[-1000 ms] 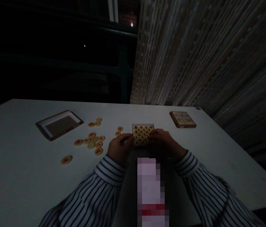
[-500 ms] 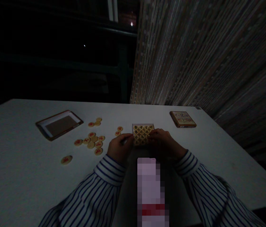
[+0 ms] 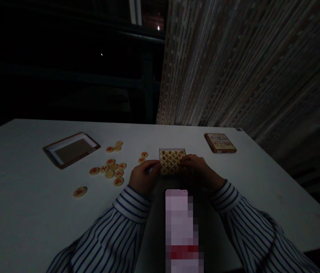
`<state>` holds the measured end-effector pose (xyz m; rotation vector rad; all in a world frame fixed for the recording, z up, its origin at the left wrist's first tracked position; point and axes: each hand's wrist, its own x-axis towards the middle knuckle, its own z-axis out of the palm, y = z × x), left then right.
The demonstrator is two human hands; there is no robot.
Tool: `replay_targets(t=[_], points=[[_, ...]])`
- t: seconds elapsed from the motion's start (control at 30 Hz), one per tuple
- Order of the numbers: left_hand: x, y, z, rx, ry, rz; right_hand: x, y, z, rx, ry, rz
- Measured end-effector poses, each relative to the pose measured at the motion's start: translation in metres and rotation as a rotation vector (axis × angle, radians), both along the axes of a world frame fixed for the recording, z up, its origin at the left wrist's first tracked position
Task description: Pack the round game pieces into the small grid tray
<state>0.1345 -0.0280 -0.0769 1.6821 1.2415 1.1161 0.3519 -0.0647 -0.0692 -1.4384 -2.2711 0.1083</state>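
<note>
Rows of round Chinese chess pieces [image 3: 170, 159] with dark characters fill a small shallow box [image 3: 172, 149] in front of me. My left hand [image 3: 145, 176] has thumb and finger closed on the box's left edge. At the right side my right hand [image 3: 199, 169] is bent over the pieces with its fingertips pressed together; whether a piece is between them is hidden. Loose Chinese chess pieces with red characters [image 3: 118, 173] lie left of my left hand, some blank side up. Two more pieces [image 3: 143, 157] rest just beyond that hand.
An open box lid or tray [image 3: 59, 166] lies at the left of the white table [image 3: 35, 212]. A printed flat box [image 3: 221, 143] is at the right. One piece [image 3: 80, 192] sits apart at front left. A bright pixelated phone-like shape [image 3: 178, 220] is between my forearms. A string curtain [image 3: 194, 76] hangs behind.
</note>
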Motion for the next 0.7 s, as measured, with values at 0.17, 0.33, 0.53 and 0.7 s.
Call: replay_targets(t=[0.17, 0.33, 0.53, 0.7], points=[[0.001, -0.001, 0.006, 0.019, 0.004, 0.028, 0.003, 0.0, 0.003, -0.008, 0.029, 0.0], [-0.005, 0.002, 0.014, 0.015, -0.012, 0.08, 0.002, -0.002, 0.009, 0.069, 0.156, -0.116], [-0.021, 0.007, 0.026, 0.013, -0.05, 0.205, 0.0, -0.005, 0.014, 0.142, 0.254, -0.226], [-0.034, 0.011, 0.032, 0.063, -0.037, 0.284, -0.001, -0.005, 0.016, 0.197, 0.282, -0.253]])
